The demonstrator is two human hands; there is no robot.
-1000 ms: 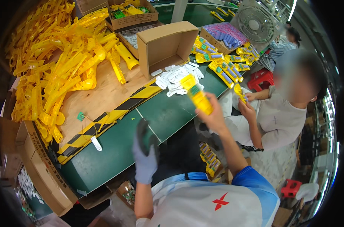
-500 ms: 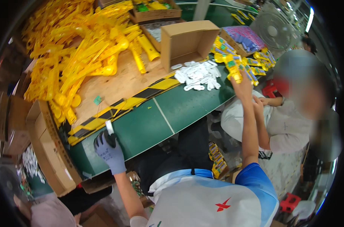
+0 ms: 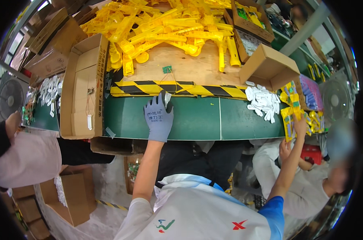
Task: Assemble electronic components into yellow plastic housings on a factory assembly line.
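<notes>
My left hand (image 3: 159,120), in a grey glove, rests over the green bench edge with thumb and fingers pinched on a small white plastic piece (image 3: 168,99). Thin wires run from there up to a small green circuit board (image 3: 167,69) lying on the plywood. At the far right, my bare right hand (image 3: 299,126) has its fingers closed on a yellow plastic part (image 3: 294,105), among other yellow parts with purple-grey labels. Its fingertips are partly hidden. Left of it lies a heap of white oval plastic pieces (image 3: 263,102).
Yellow plastic housings (image 3: 165,34) pile up at the back. A striped yellow-black strip (image 3: 149,89) edges the plywood. Cardboard boxes stand left (image 3: 80,88) and right (image 3: 271,66). One person (image 3: 297,176) sits close by my right arm, another (image 3: 27,156) at left.
The view has turned right and levelled. The left hand still pinches the white piece near the striped strip. The right hand stays at the yellow parts, its forearm now lower.
</notes>
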